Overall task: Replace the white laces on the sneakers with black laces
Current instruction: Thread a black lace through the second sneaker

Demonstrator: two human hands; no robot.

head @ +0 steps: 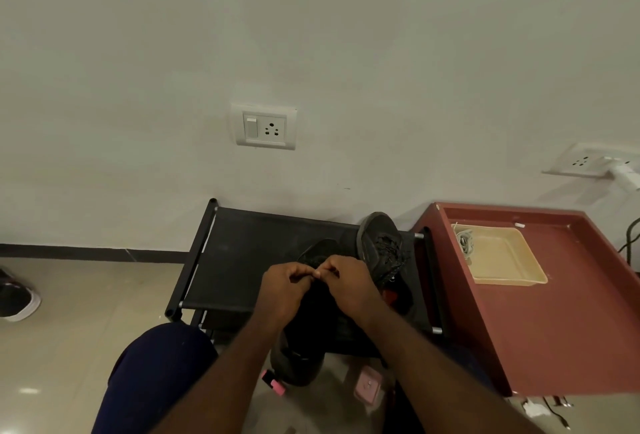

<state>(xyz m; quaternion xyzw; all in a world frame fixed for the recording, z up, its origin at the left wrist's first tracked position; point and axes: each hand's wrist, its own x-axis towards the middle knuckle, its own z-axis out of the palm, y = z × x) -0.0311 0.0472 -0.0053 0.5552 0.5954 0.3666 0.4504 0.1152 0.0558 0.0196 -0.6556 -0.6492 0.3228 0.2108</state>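
Left hand [282,290] and right hand [348,283] met over sneaker [317,252], both apparently pinching black lace; risk: dark-on-dark, eyelet could be skipped unnoticed.

You face a plain pale wall [311,35] with a white socket plate [265,127] and a second plate [588,161] far right (something white is plugged into it). A black skirting [86,251] meets glossy beige floor tiles [69,336]. A black fabric-topped rack [242,253] stands against the wall, its right edge just beside a red-brown table [561,329].
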